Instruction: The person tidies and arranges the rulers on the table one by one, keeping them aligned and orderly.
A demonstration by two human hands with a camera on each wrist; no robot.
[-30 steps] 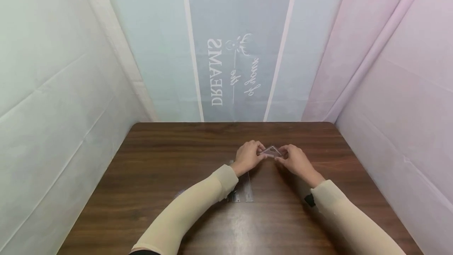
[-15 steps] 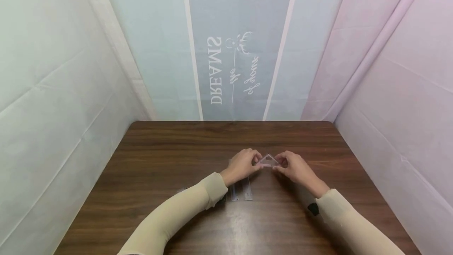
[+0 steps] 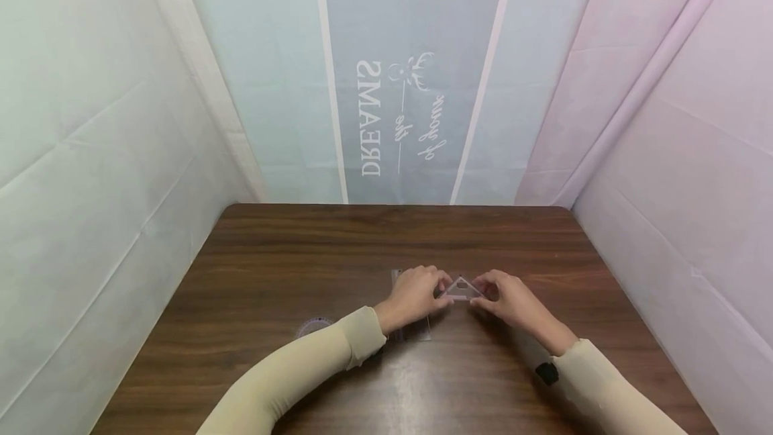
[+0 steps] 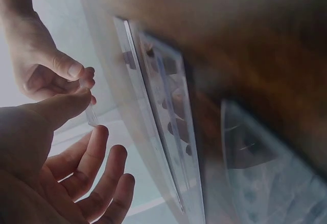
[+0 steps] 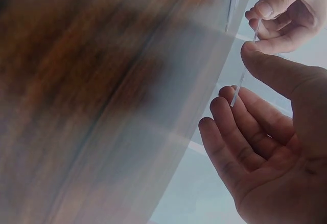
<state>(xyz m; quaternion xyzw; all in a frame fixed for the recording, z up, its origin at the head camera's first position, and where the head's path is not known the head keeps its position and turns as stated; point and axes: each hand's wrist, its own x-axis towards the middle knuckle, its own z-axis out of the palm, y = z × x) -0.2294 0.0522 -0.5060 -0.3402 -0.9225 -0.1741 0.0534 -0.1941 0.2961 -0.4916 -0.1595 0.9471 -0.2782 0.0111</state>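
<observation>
A small clear set square [image 3: 461, 291] with a cut-out in its middle is held between both hands, its peak pointing away from me. My left hand [image 3: 415, 294] pinches its left corner, and my right hand [image 3: 513, 299] pinches the right one. Seen nearly edge-on in the left wrist view, the set square [image 4: 92, 115] appears held off the table. The right wrist view shows it as a thin strip [image 5: 238, 88] between thumb and fingers. Clear straight rulers [image 3: 423, 331] lie under and beside my left hand, which partly hides them.
A clear round-edged protractor [image 3: 313, 325] lies left of the rulers, partly covered by my left sleeve. The brown wood-grain table [image 3: 290, 247] ends at a printed cloth backdrop [image 3: 417, 153]. Pale cloth walls [image 3: 109, 153] stand on both sides.
Both hands have moved toward me with the set square. My left forearm has shifted left and back, so more of the protractor's edge shows.
</observation>
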